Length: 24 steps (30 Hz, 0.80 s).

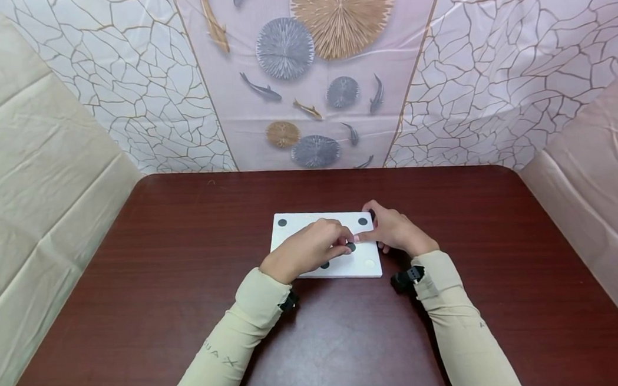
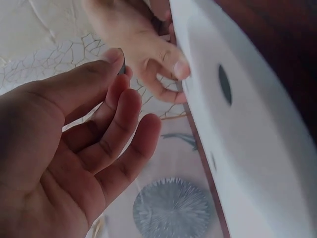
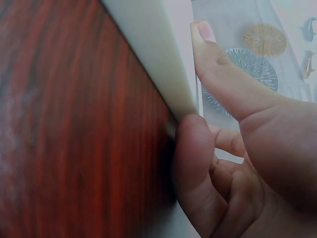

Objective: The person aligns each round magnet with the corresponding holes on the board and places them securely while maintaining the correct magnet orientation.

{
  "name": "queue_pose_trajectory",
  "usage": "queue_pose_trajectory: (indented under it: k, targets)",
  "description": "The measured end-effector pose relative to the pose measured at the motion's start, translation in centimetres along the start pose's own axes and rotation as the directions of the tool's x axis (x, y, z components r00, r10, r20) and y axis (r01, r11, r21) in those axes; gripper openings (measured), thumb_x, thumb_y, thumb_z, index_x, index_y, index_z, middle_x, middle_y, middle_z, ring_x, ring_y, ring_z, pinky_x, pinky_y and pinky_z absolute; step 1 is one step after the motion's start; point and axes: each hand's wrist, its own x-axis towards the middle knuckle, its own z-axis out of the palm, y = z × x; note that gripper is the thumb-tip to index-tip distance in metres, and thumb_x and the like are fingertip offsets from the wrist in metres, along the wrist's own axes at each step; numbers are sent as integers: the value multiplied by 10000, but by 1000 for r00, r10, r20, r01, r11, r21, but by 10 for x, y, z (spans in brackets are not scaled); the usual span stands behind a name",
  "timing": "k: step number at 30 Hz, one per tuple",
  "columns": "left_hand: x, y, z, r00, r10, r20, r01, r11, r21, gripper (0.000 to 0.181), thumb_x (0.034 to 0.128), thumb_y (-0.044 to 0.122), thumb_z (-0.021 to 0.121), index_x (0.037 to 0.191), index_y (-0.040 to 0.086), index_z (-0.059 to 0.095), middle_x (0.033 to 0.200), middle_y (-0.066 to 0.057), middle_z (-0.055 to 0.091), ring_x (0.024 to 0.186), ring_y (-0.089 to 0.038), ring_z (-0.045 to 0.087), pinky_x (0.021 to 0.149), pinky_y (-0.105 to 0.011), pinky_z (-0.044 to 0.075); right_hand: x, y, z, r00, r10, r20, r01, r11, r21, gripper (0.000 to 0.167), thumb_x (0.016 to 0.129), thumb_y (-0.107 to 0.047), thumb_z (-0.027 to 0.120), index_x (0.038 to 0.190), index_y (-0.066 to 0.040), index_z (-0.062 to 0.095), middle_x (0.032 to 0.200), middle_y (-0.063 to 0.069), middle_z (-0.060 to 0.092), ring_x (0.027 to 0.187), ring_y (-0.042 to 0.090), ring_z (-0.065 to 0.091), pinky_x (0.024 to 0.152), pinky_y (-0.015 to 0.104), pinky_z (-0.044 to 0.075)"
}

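Observation:
A white rectangular board (image 1: 348, 267) lies on the table with small dark round pads (image 1: 282, 222) on its upper face. Near its front right corner is a pale round spot (image 1: 369, 263). My left hand (image 1: 312, 243) is over the board, pinching a thin dark disc (image 2: 122, 62) between thumb and fingertips; the left wrist view shows the disc held clear of the surface. At the board's right edge my right hand (image 1: 393, 229) grips it, thumb (image 3: 213, 54) on the face and a finger (image 3: 194, 153) at the underside edge.
Dark reddish wood makes up the table (image 1: 184, 236). Behind it hangs a patterned cloth (image 1: 303, 99), with beige cloth (image 1: 31, 174) at the sides. A black wrist camera (image 1: 407, 278) sits by the right cuff.

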Motion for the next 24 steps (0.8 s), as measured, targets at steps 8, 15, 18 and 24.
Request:
queue_pose_trajectory:
  k: [8,15,18,24]
  targets:
    - [6,7,15,999,-37,-34,39,997,67,181,1005,200,745,1150,104,797,1052,-9,744,938,-86,688,812,-217,553,0,0,1,1000,-1,-10,1,1000,1,708,902,-401,842,1431,-133,456,941,132,602,545,206,631,555,328,559]
    - [8,13,25,990,-103,-96,115,984,137,162,995,272,763,1123,187,813,979,54,732,869,-64,678,741,-289,577,0,-1,1,1000,-3,-11,3,1000,-8,668,914,-358,823,1429,-135,461,921,124,610,541,209,638,557,328,560]
    - [10,14,28,986,-124,-107,141,976,166,115,989,287,770,1065,214,816,943,72,727,847,-60,677,707,-317,581,0,-1,1,1000,-2,-6,2,1000,-3,667,916,-347,821,1438,-143,459,925,122,606,551,206,635,558,329,565]
    - [12,15,34,988,-129,-91,142,976,164,88,987,262,770,1049,223,819,946,81,744,836,-55,682,677,-315,574,1,0,0,1000,3,-2,-3,1000,5,625,929,-269,813,1434,-145,466,922,129,603,557,213,631,543,334,568]
